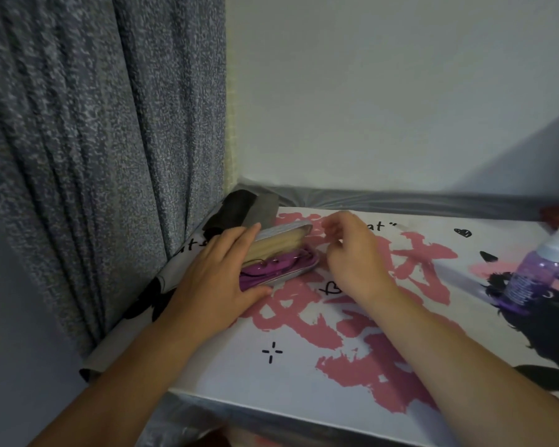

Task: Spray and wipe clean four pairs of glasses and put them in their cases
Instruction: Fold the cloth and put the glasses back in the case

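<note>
The left hand (220,275) hides the open case's (284,250) near end; the right fingertips (331,229) are blurred.

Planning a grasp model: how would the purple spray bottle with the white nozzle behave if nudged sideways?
The purple translucent spray bottle with white nozzle stands upright, tall and narrow, so it would probably tip rather than slide. It looks like thin plastic, likely light; its fill level cannot be read. If it falls, the round body would probably roll across the printed pink-and-white table cover.
</note>
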